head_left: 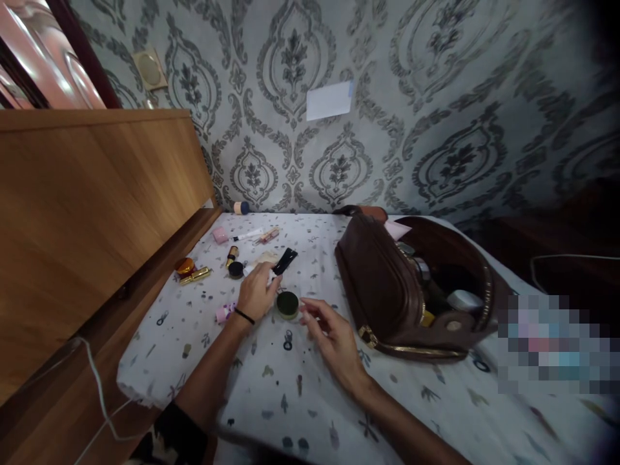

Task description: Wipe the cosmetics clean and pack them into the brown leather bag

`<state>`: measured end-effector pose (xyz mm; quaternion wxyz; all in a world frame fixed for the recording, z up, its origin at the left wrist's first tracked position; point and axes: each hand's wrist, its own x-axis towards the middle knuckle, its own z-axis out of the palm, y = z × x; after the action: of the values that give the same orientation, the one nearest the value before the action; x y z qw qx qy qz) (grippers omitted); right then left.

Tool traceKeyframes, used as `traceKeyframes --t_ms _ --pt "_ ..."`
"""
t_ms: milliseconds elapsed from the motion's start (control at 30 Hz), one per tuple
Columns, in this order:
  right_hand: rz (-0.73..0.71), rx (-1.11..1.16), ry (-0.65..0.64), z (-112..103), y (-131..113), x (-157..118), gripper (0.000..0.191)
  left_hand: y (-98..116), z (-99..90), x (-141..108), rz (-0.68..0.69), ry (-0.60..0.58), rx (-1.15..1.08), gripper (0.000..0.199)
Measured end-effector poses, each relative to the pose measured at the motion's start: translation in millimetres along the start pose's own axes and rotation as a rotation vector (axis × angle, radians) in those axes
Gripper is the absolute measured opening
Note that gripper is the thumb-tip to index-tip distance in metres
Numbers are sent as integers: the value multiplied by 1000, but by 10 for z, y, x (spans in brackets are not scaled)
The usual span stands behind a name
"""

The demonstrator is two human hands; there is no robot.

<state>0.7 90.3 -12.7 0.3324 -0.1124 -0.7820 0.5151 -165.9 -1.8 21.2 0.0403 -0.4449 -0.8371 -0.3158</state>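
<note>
My left hand [256, 290], with a black band at its wrist, reaches over the printed cloth with its fingers curled down and together. A small whitish thing shows at the fingertips; its kind is hidden. Just beyond lies a flat black object [285, 261], and a pale beige item [264, 259] is partly behind the hand. Between my hands stands a round jar with a dark green lid [287, 303]. Close to the jar's right side is my right hand [336, 342], its fingers half bent and apart, holding nothing. A pink-and-purple tube [225, 313] lies left of my left wrist.
An open brown leather bag [382, 278] with several items inside stands at the right. Small cosmetics lie at the left: a black round jar [236, 270], a gold tube [196, 276], an amber jar [185, 266]. A wooden cabinet [106, 213] borders the left; a papered wall rises behind.
</note>
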Motion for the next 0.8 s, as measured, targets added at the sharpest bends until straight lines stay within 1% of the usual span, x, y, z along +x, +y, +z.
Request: traceKeyframes --t_ms 67,133,167,233,300,367,433,500,567,667,733,800 --pt "51 48 16 14 21 -2 38 138 -32 -46 40 42 -81 20" --pt "47 55 18 34 30 -13 45 307 -39 -118 88 80 -208 22" --pt "37 47 14 44 32 -20 47 390 -31 -159 120 103 -306 23" --pt "15 31 13 63 37 -32 49 523 3 -238 177 120 -432 25" --pt "11 33 25 80 47 -45 47 594 49 -302 209 110 -460 28" --pt "40 75 3 97 57 -62 47 605 91 -348 205 90 -456 30" --pt "92 160 -57 109 53 -79 50 574 124 -370 171 91 -467 32" --pt "120 219 -95 108 26 -93 55 524 140 -365 132 138 -472 36" --pt "74 196 -120 96 -19 -102 55 469 132 -332 105 230 -466 40" --pt "-45 107 -180 70 -85 -113 53 397 61 -258 54 380 -478 40" --pt "-76 46 -225 56 -101 -119 53 362 -13 -213 5 420 -499 39" --pt "-70 -16 -255 43 -93 -121 53 330 -84 -182 -31 397 -504 35"
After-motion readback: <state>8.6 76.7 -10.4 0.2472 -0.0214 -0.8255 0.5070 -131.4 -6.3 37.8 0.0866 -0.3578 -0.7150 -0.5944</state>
